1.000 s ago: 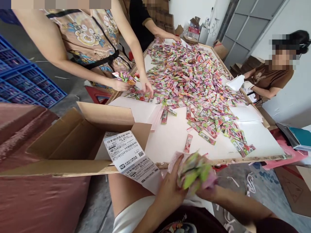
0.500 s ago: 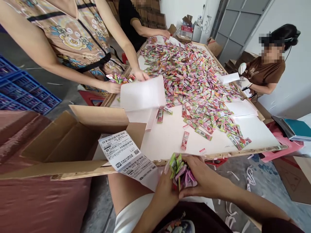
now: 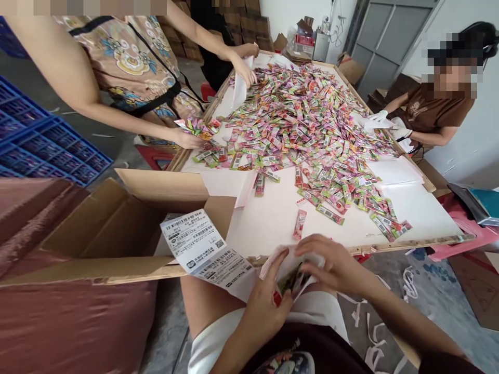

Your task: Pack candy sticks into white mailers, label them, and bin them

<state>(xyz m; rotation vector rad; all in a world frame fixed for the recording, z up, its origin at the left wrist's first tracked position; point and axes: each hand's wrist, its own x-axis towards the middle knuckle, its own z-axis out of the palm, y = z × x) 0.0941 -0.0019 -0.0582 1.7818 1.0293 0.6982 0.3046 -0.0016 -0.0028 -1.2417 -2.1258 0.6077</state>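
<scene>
My left hand is closed on the side of a white plastic mailing bag above my lap. Green and red sachets show inside the bag's mouth, partly hidden by my fingers. At the bag's right side, my right hand is curved with its fingers apart, gripping nothing that I can see. A strip of printed shipping labels hangs over the table edge to the left of the bag. One pink sachet lies just beyond my hands on the white tabletop.
A large pile of sachets covers the table's middle. An open cardboard box stands at the left, near blue crates. A co-worker's hand holds sachets across the table. Another person in gloves works at the right.
The sachets have gone down into the bag, and my right hand has lifted off them, its fingers spreading. The co-worker's other hand has moved away towards the far side with a white bag.
</scene>
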